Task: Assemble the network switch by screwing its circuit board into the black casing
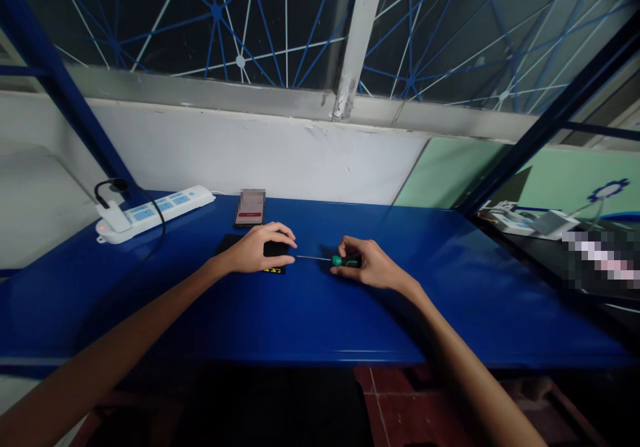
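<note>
the right hand [369,264] grips the screwdriver [337,260], at three o'clock of the left hand [261,245], shaft [314,258] pointing to nine; the left curves over a black thing [275,249], whether gripping i cannot tell.

Power strip [153,214] left of phone [250,209] on table [310,320]; screwdriver [337,260] in right hand [374,264]; left hand [257,247] before phone.

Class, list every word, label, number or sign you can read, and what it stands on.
Readable text: none.
Phone: screen pixelated, unreadable.
Black object: yellow marks, too small to read.
Pixelated patch at right: unreadable.
Screwdriver: no legible text.
</note>
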`<move>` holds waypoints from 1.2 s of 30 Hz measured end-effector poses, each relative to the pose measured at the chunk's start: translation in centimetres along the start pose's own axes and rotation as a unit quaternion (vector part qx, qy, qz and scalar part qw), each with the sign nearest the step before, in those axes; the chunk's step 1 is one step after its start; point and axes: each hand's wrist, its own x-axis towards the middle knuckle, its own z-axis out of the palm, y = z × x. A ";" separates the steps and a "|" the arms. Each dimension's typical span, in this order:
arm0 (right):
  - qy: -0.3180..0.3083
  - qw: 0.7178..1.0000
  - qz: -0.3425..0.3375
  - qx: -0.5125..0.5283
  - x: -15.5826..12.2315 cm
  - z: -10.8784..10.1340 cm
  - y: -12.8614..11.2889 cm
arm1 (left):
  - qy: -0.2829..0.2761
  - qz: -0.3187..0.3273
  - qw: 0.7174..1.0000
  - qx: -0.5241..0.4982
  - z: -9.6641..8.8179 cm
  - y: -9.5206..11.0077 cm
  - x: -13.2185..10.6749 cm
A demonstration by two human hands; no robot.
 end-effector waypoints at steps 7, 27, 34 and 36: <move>0.023 1.000 0.004 -0.009 0.0 -0.1 -0.4 | 0.044 0.033 0.998 -0.021 0.6 -0.3 0.2; 0.019 1.000 -0.003 -0.020 0.0 -0.2 -0.1 | 0.064 0.037 0.996 -0.045 1.3 -0.4 0.3; 0.017 1.000 0.000 -0.011 0.0 -0.1 -0.2 | 0.057 0.027 0.997 -0.052 1.2 -0.3 0.3; 0.015 1.000 0.003 -0.007 0.0 -0.2 -0.2 | 0.055 0.032 0.997 -0.051 1.2 -0.3 0.3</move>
